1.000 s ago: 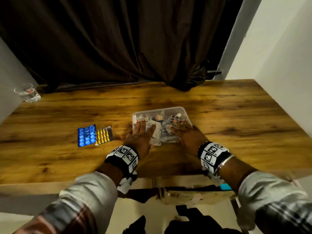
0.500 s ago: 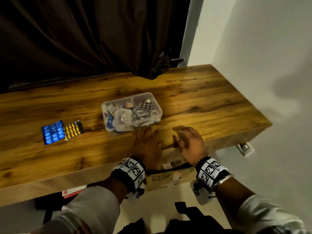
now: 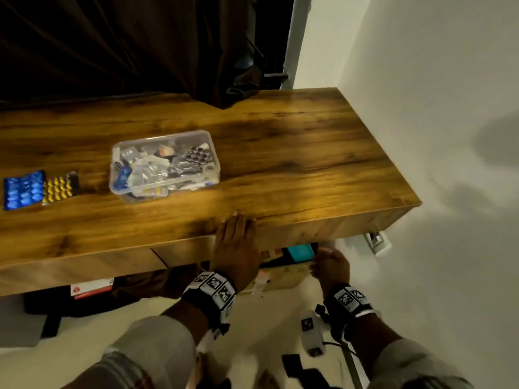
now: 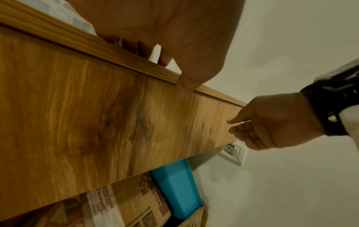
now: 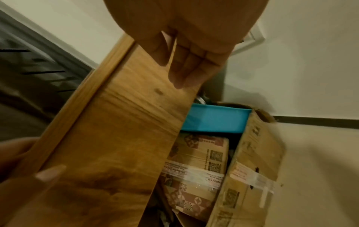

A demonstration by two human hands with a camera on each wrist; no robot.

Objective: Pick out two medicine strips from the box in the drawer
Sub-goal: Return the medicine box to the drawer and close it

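Note:
A clear plastic box [image 3: 164, 164] full of medicine strips stands on the wooden desk top [image 3: 295, 153]. Left of it lie a blue strip [image 3: 24, 189] and a yellow strip [image 3: 57, 188], side by side. My left hand [image 3: 236, 242] drapes over the desk's front edge, fingers flat on the top and thumb [image 4: 183, 87] against the drawer front [image 4: 97, 122]. Lower down, my right hand [image 3: 331, 266] hangs before the drawer front [image 5: 116, 138]; its fingers [image 5: 190, 64] are relaxed and hold nothing. The drawer front sits flush under the top.
Under the desk stands a cardboard box [image 5: 248, 169] with a teal container [image 5: 213, 121] in it. A wall socket [image 4: 232, 151] sits by the desk's right end. A dark curtain [image 3: 140, 46] hangs behind; a white wall [image 3: 435, 108] closes the right side.
Both hands left the plastic box and drew back to the desk's front edge. The right hand then dropped below the edge. The head view swung right and down.

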